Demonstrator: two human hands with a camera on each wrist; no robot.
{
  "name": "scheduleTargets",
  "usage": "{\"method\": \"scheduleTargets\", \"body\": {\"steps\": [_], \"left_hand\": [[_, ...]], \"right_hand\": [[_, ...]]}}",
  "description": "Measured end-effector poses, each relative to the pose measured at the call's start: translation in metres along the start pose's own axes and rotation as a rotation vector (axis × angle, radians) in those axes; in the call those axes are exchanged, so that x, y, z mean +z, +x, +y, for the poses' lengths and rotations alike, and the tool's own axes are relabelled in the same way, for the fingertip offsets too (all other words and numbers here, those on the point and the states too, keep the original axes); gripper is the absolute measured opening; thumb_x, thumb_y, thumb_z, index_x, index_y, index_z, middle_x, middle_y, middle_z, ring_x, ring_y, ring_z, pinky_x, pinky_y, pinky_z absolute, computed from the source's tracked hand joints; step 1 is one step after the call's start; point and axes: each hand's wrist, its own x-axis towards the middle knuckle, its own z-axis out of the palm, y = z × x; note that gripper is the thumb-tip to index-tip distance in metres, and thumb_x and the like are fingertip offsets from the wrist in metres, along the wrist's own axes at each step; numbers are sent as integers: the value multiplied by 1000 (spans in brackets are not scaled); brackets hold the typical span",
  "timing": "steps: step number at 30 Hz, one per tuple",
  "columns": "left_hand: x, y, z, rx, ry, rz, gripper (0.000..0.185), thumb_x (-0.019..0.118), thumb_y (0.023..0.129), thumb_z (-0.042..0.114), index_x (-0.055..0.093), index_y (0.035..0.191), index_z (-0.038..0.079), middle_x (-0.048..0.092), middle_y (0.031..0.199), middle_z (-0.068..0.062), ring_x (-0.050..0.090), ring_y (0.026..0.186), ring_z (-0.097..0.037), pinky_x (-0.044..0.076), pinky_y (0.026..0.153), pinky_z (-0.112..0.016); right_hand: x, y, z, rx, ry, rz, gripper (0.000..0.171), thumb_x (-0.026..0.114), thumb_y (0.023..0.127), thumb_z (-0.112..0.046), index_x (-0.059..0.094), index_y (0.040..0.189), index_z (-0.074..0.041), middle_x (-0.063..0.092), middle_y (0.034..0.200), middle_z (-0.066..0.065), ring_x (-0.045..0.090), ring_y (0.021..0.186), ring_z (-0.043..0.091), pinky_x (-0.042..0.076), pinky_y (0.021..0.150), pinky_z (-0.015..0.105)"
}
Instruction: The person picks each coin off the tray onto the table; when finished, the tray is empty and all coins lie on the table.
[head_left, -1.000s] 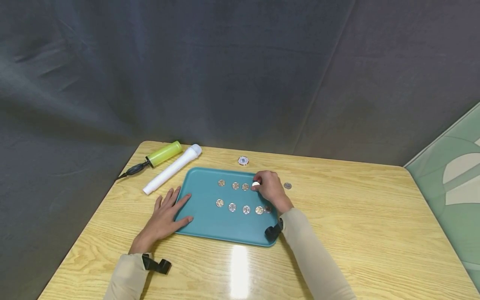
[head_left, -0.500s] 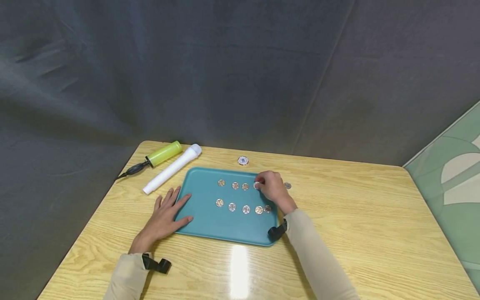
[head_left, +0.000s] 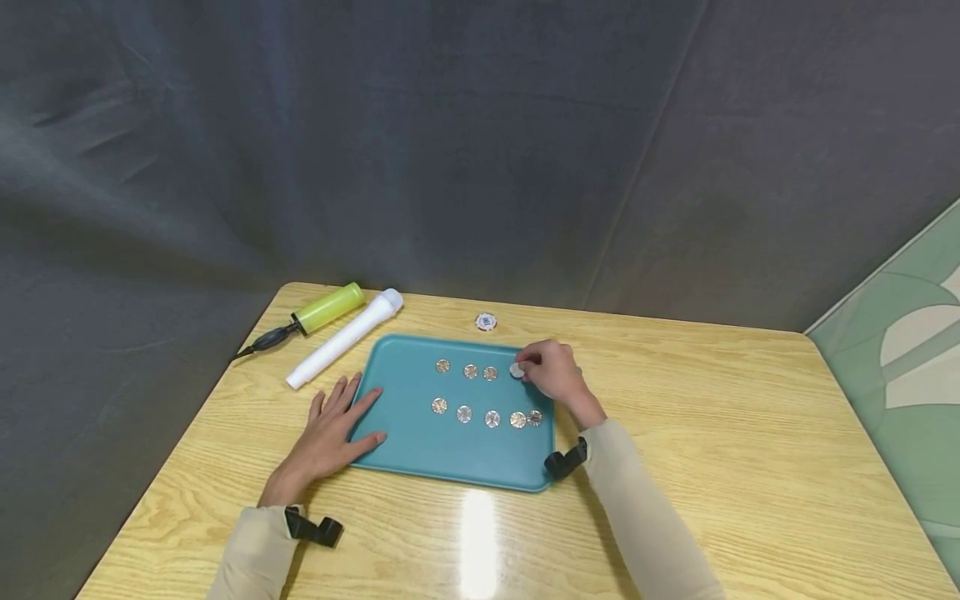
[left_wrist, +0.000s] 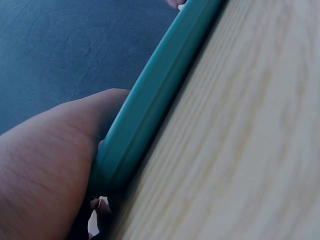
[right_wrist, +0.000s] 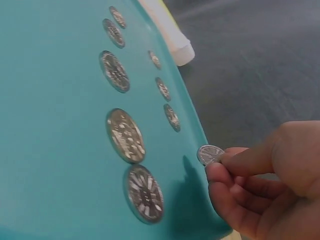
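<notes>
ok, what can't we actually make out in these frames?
- Coin designs: head view, too small to read.
- Pinched coin: whether it touches the tray is unclear; in the head view the right hand covers part of it.
- Left hand: left wrist view shows only skin against the tray rim, the rest cut off by the frame edge.
- White disc on the table: markings too small, head view.
- Green cylinder's black end: blurred.

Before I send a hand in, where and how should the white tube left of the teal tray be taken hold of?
Grip the white tube around its middle, coming down from above with fingers across its width. It lies flat and diagonal on the table, and its long sides look open: the green pump is near only its far end, the teal tray on the other side.
</notes>
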Motion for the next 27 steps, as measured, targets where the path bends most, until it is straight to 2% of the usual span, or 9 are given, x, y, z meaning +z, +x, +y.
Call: {"method": "scheduleTargets", "body": {"steps": [10, 23, 27], "left_hand": [[-1, 0, 1, 1, -1, 1, 76, 67, 92, 45, 38, 157, 17, 14, 168, -21, 8, 155, -47, 3, 118, -70], [1, 0, 0, 2, 6, 7, 75, 66, 93, 46, 38, 156, 17, 15, 168, -21, 8, 155, -47, 3, 118, -70], [1, -1, -1, 4, 6, 10, 75, 66, 93, 46, 38, 156, 17, 15, 168, -21, 8, 155, -48, 3, 118, -70]], "right_hand": [[-17, -5, 6, 32, 78, 21, 16, 62, 95, -1, 75, 104, 5, 75, 90, 19, 66, 69, 13, 54, 61, 22], [-37, -9, 29, 44, 87, 74, 16, 63, 95, -2, 75, 100, 5, 74, 81, 18, 64, 65, 10, 49, 59, 19], [-43, -11, 37, 53, 87, 85, 17, 61, 95, -2, 75, 100, 6, 74, 84, 20, 63, 64, 9, 50, 59, 19]]}}
